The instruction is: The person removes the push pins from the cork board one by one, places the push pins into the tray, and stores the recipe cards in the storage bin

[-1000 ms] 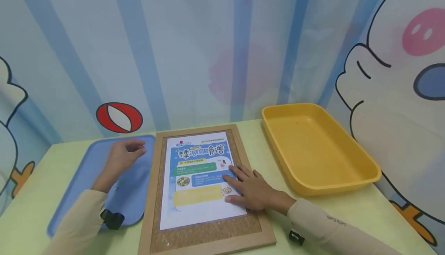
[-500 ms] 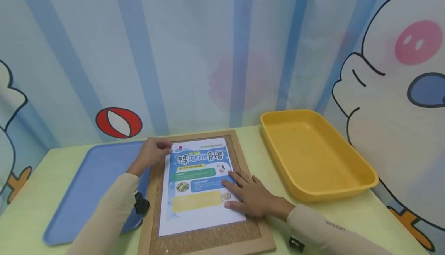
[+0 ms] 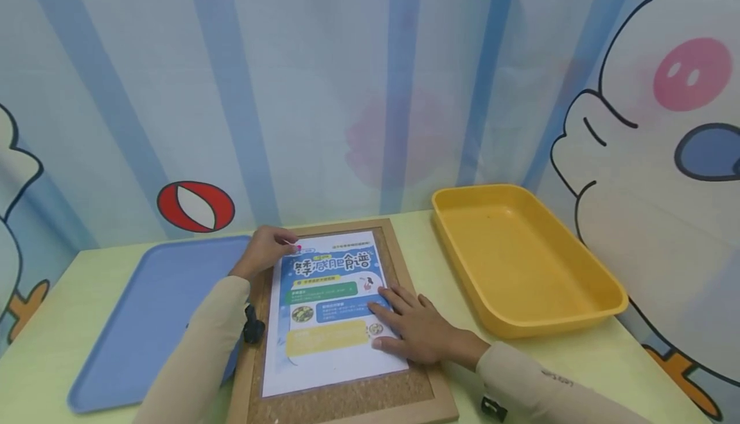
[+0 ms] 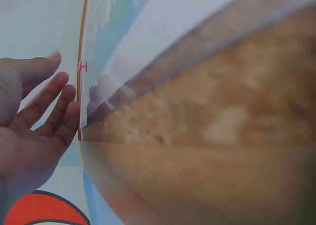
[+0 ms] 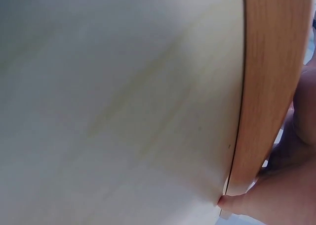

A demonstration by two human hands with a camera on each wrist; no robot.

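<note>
A printed sheet [image 3: 331, 372] with blue, green and yellow blocks lies on a wood-framed cork board [image 3: 405, 387]. A pink push pin [image 4: 82, 66] stands in the sheet's upper left corner. My left hand [image 3: 266, 250] is right beside that pin; in the left wrist view a small gap separates the fingertips [image 4: 59, 77] from it, and the fingers are loosely bent around nothing. My right hand [image 3: 413, 326] rests flat with spread fingers on the sheet's right edge and the board. In the right wrist view, only part of that hand [image 5: 286, 185] shows beside the wooden frame.
To the left, a blue tray [image 3: 153, 308] lies partly under my left forearm. A deep yellow tray [image 3: 526, 244] stands right of the board on the pale yellow table [image 3: 457, 372]. Behind the table hangs a striped blue cloth [image 3: 324, 90] with cartoon figures.
My left hand has moved right, from above the blue tray to the pink pin at the sheet's upper left corner. The right hand has stayed on the sheet.
</note>
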